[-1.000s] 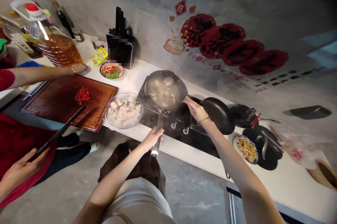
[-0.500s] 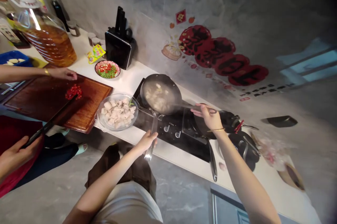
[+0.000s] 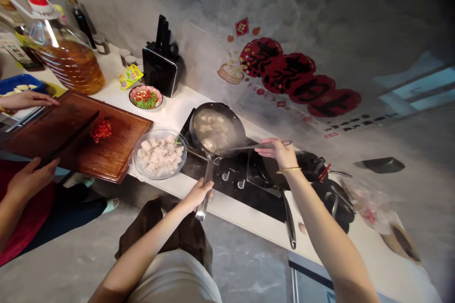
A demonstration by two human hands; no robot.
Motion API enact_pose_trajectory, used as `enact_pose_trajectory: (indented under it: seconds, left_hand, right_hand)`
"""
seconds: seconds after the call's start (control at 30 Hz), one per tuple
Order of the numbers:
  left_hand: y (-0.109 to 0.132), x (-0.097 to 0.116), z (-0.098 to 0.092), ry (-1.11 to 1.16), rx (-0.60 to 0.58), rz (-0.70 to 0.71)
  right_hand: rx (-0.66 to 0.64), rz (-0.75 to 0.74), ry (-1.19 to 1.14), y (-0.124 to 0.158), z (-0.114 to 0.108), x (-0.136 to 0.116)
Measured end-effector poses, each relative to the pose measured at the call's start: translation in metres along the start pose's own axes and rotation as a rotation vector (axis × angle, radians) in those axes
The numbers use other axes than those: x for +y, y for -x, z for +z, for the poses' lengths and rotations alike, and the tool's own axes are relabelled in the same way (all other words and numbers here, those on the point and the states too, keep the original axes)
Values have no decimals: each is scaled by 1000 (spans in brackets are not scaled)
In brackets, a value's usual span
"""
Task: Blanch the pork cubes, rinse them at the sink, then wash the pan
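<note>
My left hand (image 3: pixel 199 195) is closed around the metal handle (image 3: pixel 208 175) of a dark wok (image 3: pixel 241 136) on the stove. In the wok, pale chunks (image 3: pixel 209 125) lie in cloudy steaming liquid. My right hand (image 3: pixel 279 152) grips a long-handled metal ladle (image 3: pixel 245 147), held low across the wok's right rim. Its round end is down in the liquid near the wok's front edge, partly blurred by steam. Left of the wok stands a clear glass bowl (image 3: pixel 134 163) heaped with pale meat pieces (image 3: pixel 161 153).
At left, a co-worker's hand (image 3: pixel 31 177) holds a knife (image 3: pixel 76 134) over a cutting board (image 3: pixel 131 127) with chopped red pepper (image 3: pixel 101 130). Behind are an oil jug (image 3: pixel 71 63), a knife block (image 3: pixel 159 70) and a small plate (image 3: pixel 131 99). A second pan (image 3: pixel 289 217) sits right on the stove (image 3: pixel 231 177).
The ladle's handle has tipped flatter, and its round end now shows near the wok's front edge. My left hand stays on the handle. The co-worker's hand and knife have shifted left.
</note>
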State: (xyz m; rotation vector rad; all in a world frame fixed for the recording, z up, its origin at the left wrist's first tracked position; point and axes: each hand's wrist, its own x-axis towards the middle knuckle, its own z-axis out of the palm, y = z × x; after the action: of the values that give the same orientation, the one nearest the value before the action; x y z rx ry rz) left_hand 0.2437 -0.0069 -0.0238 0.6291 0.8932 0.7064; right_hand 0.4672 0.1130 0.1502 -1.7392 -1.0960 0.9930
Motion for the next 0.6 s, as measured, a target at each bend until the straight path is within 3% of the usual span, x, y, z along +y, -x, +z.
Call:
enact_pose_trajectory:
  seconds: [0.13,0.33,0.6]
  left_hand:
    - [0,2,3,33,-6,-17]
    - [2,8,5,54,-20,-26]
    - [3,12,4,33,-4,-42]
  right_hand:
    - [94,133,-106,-5,-13,1]
    - [141,92,-178,-1,-37,-11]
    - [231,-5,-208,-1,-33,-40]
